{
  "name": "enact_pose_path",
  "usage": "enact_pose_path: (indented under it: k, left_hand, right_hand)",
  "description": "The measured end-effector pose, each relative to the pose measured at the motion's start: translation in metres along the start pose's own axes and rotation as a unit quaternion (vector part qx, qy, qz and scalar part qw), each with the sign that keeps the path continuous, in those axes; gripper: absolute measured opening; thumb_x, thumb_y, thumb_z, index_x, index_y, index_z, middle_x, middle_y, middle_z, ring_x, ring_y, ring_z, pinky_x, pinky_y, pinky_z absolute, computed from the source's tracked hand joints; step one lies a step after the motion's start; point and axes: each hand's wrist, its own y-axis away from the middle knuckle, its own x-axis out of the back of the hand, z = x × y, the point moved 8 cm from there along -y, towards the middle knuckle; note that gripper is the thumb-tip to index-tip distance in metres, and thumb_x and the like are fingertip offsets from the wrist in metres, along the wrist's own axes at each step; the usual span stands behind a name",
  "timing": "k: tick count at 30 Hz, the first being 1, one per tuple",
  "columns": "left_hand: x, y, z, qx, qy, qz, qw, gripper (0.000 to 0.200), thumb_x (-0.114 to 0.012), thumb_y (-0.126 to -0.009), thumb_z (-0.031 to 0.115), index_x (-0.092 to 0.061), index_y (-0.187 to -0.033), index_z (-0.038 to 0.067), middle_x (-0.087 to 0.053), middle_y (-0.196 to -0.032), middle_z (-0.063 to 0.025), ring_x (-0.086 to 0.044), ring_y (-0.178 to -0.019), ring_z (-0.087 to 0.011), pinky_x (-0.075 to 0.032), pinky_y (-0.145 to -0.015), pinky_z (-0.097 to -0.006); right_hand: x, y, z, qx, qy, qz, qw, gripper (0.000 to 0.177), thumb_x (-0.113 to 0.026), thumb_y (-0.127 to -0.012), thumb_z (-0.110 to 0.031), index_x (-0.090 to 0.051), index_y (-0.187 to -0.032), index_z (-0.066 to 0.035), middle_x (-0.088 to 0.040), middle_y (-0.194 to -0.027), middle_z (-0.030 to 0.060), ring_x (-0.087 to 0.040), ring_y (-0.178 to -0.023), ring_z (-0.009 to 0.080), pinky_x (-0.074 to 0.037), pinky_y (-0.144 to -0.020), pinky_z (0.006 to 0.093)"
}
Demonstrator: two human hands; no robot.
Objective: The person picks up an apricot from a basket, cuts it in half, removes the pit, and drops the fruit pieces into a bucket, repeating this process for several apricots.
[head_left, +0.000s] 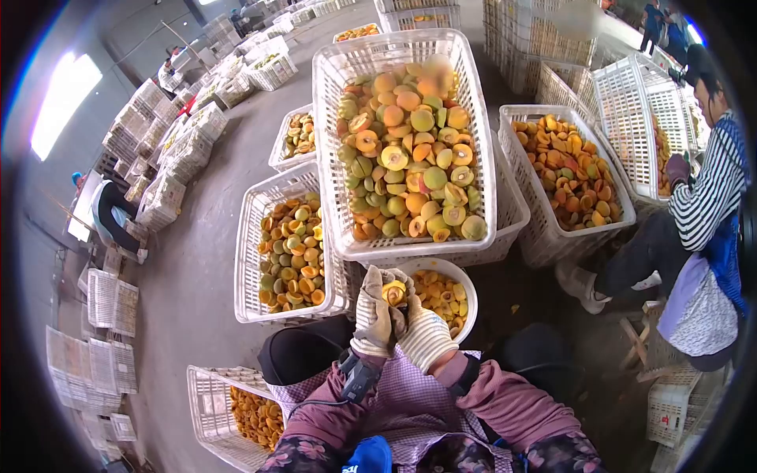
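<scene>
Both my hands wear pale, soiled work gloves and are close together in front of my lap. An apricot point(393, 293) with its cut, yellow inside facing up sits between their fingers. My left hand point(374, 314) is closed around its left side. My right hand point(423, 331) closes in from the right, its fingertips partly hidden. Just beyond them stands a white tub point(471, 303) of yellow-orange apricot pieces. Above it, a large white crate point(337, 240) holds whole and halved apricots point(410, 158), green to orange.
A crate of apricot halves point(290, 256) stands to the left, another crate of halves point(566, 173) to the right. At lower left, a tilted crate point(206, 406) holds small brown-orange pieces. A co-worker point(702, 205) sits at right beside stacked crates. More crates point(169, 197) line the floor.
</scene>
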Motion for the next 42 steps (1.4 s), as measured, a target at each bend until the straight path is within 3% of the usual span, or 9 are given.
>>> enact_pose_path:
  k: [7,9,13,17,20,25,27,35,42]
  left_hand:
    - [0.01,-0.003,0.006,-0.055,-0.025,-0.061,0.996,0.037,-0.038,-0.097,0.037,-0.044,-0.078,0.006,-0.05,-0.073,-0.0077,-0.049,-0.067,-0.0164,-0.042,-0.061,-0.0272]
    - [0.0,0.001,0.012,-0.1,-0.106,-0.154,0.977,0.038,-0.041,-0.096,0.038,-0.044,-0.076,0.006,-0.05,-0.071,-0.0088,-0.048,-0.064,-0.017,-0.041,-0.061,-0.0276]
    - [-0.007,0.008,-0.001,0.067,-0.007,-0.205,0.976,0.039,-0.043,-0.095,0.039,-0.044,-0.075,0.005,-0.049,-0.065,-0.0077,-0.048,-0.058,-0.0184,-0.041,-0.056,-0.0295]
    - [0.033,-0.02,0.069,-0.27,-0.302,0.033,0.914,0.041,-0.046,-0.092,0.042,-0.051,-0.091,0.001,-0.061,-0.085,-0.015,-0.061,-0.083,-0.0268,-0.05,-0.076,-0.0355]
    - [0.043,-0.06,0.051,-0.079,0.544,0.112,0.828,0.048,-0.049,-0.091,0.04,-0.049,-0.108,-0.005,-0.05,-0.121,-0.0211,-0.048,-0.115,-0.0332,-0.041,-0.1,-0.0441]
    - [-0.049,-0.172,-0.033,-0.063,-0.151,-0.145,0.976,0.035,-0.053,-0.087,0.025,-0.05,-0.113,0.003,-0.051,-0.122,-0.0173,-0.05,-0.114,-0.0291,-0.042,-0.097,-0.0376]
    - [-0.076,-0.182,-0.064,-0.217,-0.688,-0.189,0.666,0.046,-0.054,-0.079,0.017,-0.049,-0.126,0.015,-0.046,-0.13,-0.0184,-0.048,-0.117,-0.0338,-0.039,-0.099,-0.0385]
    - [-0.071,-0.187,-0.054,-0.204,-0.686,-0.119,0.688,0.042,-0.06,-0.071,0.016,-0.053,-0.112,0.011,-0.053,-0.114,-0.0207,-0.053,-0.102,-0.0405,-0.042,-0.091,-0.0446]
    - [-0.018,-0.144,-0.044,-0.049,-0.021,-0.133,0.99,0.036,-0.053,-0.084,-0.002,-0.046,-0.118,0.01,-0.055,-0.105,-0.0035,-0.055,-0.091,-0.0134,-0.049,-0.068,-0.0269]
  right_hand:
    - [-0.065,-0.001,0.034,0.004,-0.247,-0.119,0.962,0.031,-0.047,-0.093,-0.012,-0.045,-0.122,0.0,-0.058,-0.105,0.008,-0.053,-0.094,0.0154,-0.047,-0.076,0.028]
    - [-0.061,0.002,0.02,0.024,-0.32,-0.111,0.941,0.048,-0.049,-0.09,-0.039,-0.048,-0.118,0.0,-0.064,-0.089,0.0145,-0.061,-0.087,0.0323,-0.047,-0.077,0.0377]
    - [-0.052,0.038,0.011,-0.222,-0.382,-0.379,0.813,0.035,-0.048,-0.091,-0.043,-0.054,-0.09,-0.009,-0.049,-0.058,0.0005,-0.048,-0.048,0.0158,-0.041,-0.046,0.029]
    - [-0.046,0.054,-0.018,-0.201,-0.536,-0.373,0.73,0.033,-0.048,-0.091,-0.045,-0.05,-0.081,-0.013,-0.04,-0.053,-0.0036,-0.034,-0.04,0.0088,-0.028,-0.037,0.023]
    - [-0.056,0.036,0.015,-0.271,-0.601,-0.181,0.73,0.039,-0.05,-0.088,-0.05,-0.05,-0.08,-0.012,-0.041,-0.052,-0.0011,-0.037,-0.039,0.011,-0.031,-0.036,0.0254]
    - [-0.053,0.001,0.047,-0.264,-0.67,-0.102,0.687,0.039,-0.046,-0.089,-0.052,-0.046,-0.07,-0.018,-0.037,-0.048,-0.0035,-0.035,-0.037,0.0126,-0.028,-0.035,0.0276]
    - [-0.034,-0.001,0.047,-0.243,-0.653,0.003,0.718,0.039,-0.046,-0.09,-0.048,-0.044,-0.065,-0.019,-0.035,-0.048,-0.0037,-0.034,-0.036,0.0132,-0.025,-0.035,0.0276]
    - [-0.016,-0.011,0.058,-0.213,-0.628,0.101,0.741,0.036,-0.047,-0.09,-0.044,-0.057,-0.079,-0.011,-0.049,-0.055,-0.0001,-0.046,-0.042,0.0135,-0.038,-0.04,0.0279]
    - [0.001,-0.028,0.065,-0.02,-0.519,0.181,0.835,0.022,-0.054,-0.091,-0.031,-0.059,-0.091,-0.01,-0.052,-0.074,-0.004,-0.043,-0.065,0.006,-0.037,-0.058,0.0194]
